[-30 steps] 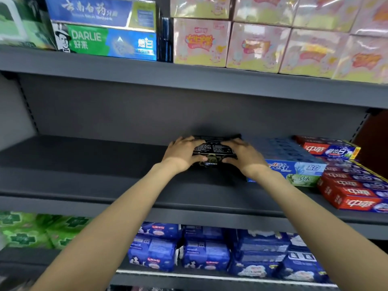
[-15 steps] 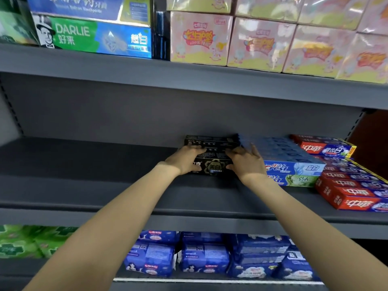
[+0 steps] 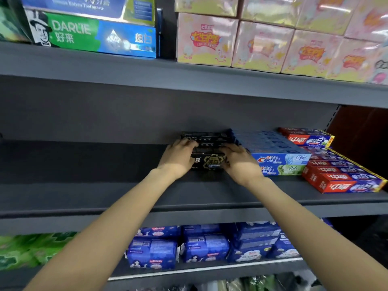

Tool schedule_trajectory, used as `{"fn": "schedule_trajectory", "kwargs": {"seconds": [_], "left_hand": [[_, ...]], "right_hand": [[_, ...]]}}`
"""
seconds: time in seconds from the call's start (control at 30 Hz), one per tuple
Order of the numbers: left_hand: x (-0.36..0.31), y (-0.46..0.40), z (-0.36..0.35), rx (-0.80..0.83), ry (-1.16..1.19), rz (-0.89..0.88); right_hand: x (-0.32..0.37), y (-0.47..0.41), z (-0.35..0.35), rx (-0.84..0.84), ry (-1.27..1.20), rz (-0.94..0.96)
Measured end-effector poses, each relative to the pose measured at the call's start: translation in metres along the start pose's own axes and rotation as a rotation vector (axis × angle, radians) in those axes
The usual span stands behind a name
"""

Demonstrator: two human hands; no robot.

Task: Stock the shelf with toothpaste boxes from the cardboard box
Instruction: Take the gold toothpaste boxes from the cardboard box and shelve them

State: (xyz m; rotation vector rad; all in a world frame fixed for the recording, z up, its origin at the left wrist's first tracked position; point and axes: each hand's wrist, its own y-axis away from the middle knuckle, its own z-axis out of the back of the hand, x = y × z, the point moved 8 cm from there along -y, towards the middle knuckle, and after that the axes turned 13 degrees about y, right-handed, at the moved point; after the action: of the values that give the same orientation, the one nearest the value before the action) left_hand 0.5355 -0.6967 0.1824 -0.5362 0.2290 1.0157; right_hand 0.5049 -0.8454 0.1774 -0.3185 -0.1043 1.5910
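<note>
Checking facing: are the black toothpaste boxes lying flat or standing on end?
Flat: black toothpaste boxes lie stacked on the shelf, long printed side forward.
</note>
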Motion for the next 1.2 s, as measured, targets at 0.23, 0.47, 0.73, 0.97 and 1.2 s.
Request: {"fn": "schedule_trajectory", "kwargs": {"seconds": [0.23, 0.47, 0.73, 0.97, 1.2], "left_hand": [[-0.007, 0.081, 0.058, -0.160, 0.220, 0.052], [0.015, 0.216, 0.082, -0.189, 0.306, 0.199], [0.078, 0.420, 0.111, -0.060, 0.243, 0.500], [0.168, 0.597, 0.149, -0.053, 0.156, 0.743], [0.286, 0.748, 0.168, 0.076, 0.200, 0.933]], "right_hand": [[0.059, 0.061, 0.047, -0.148, -0.175, 0.012], [0.158, 0.161, 0.069, -0.040, -0.259, 0.202], [0.317, 0.276, 0.053, 0.207, -0.379, 0.457], [0.477, 0.362, 0.028, 0.407, -0.438, 0.664], [0.633, 0.426, -0.011, 0.504, -0.444, 0.716]]}}
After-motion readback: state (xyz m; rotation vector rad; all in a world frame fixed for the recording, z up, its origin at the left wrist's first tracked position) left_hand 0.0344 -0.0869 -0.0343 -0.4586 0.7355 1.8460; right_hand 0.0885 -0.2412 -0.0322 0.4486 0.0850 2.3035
